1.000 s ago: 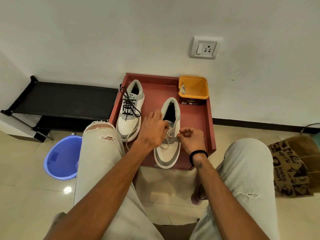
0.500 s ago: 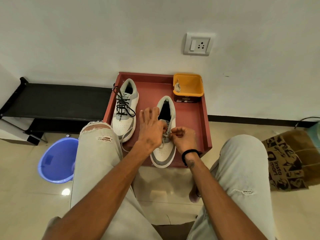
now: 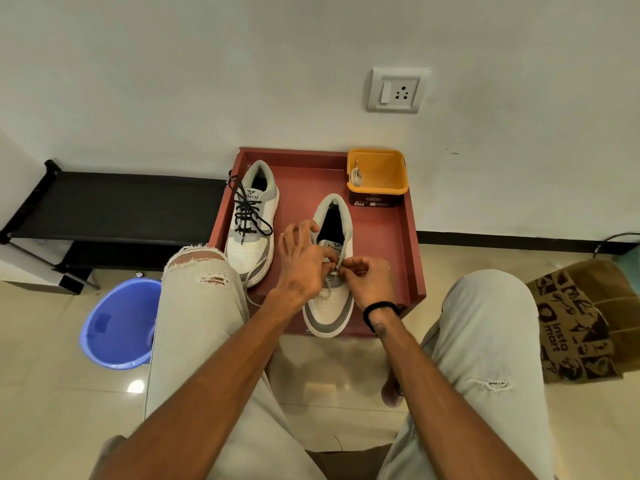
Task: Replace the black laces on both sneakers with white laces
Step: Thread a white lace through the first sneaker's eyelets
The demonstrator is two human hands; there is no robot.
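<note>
I see the right sneaker (image 3: 330, 268) near the front of the red bench (image 3: 410, 258), partly threaded with a white lace (image 3: 333, 274) at its lower eyelets. Compared with 1 second ago, my left hand (image 3: 301, 261) has lifted its fingers and spread them over the tongue, while my right hand (image 3: 369, 280) stays curled, its fingers pinching the lace at the eyelet row. I judge this as 1 more crossing being pulled through. At 10 o'clock sits the left sneaker (image 3: 252, 220), its black lace (image 3: 247, 211) untouched. At 1 o'clock, a yellow tub (image 3: 379, 183) holds the spare white lace (image 3: 356, 176).
</note>
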